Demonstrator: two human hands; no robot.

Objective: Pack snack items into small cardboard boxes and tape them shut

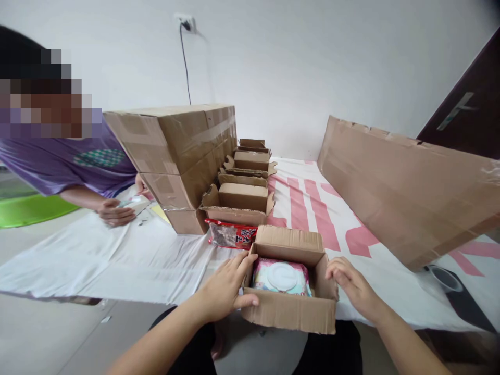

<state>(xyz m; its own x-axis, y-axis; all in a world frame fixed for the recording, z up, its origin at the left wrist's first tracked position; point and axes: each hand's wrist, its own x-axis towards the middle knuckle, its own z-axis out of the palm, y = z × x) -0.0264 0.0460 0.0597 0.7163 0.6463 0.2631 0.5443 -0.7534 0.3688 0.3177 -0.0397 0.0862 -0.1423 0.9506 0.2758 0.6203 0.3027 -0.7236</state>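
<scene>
Lying face-up, the wipes pack [281, 277] stretches left-to-right inside the box [289, 312].

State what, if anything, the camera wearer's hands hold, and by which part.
The left hand holds the open box by its near left corner; the right hand is at the box's right wall, grip unclear.

The pack [282, 277] is pink, white — perhaps teal.

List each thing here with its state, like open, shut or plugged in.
Near box: open
Wipes pack: inside it, white lid looks shut
Row of small boxes: open
Stacked cartons: taped shut
Red packet: lying down; sealed or not, unclear
Plug: in the wall socket
</scene>
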